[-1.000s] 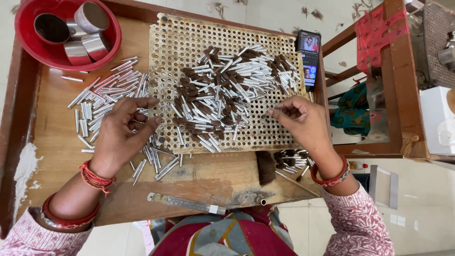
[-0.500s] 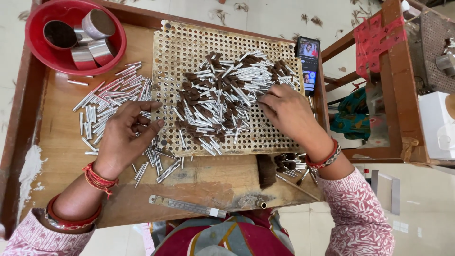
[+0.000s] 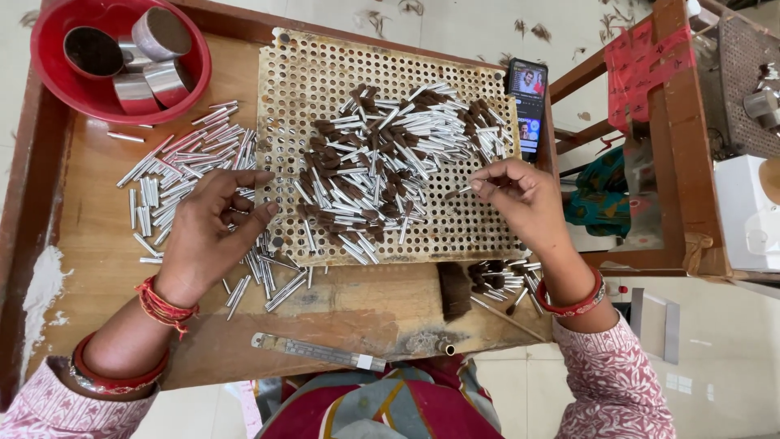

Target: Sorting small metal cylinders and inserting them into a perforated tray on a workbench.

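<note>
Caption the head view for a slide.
Right hand pinches a small brush over the perforated board; left hand rests on loose metal tubes.

Single head-worn cam, looking nearly straight down at the wooden surface [image 3: 106, 244] from close above. The perforated board [image 3: 325, 81] sits centre frame, both forearms enter from the bottom edge, the person's lap shows below, floor and a wooden rack [image 3: 674, 146] at right.

Red bowl [image 3: 49, 77] cropped at top edge; item in right hand [image 3: 520, 199] too small.
</note>
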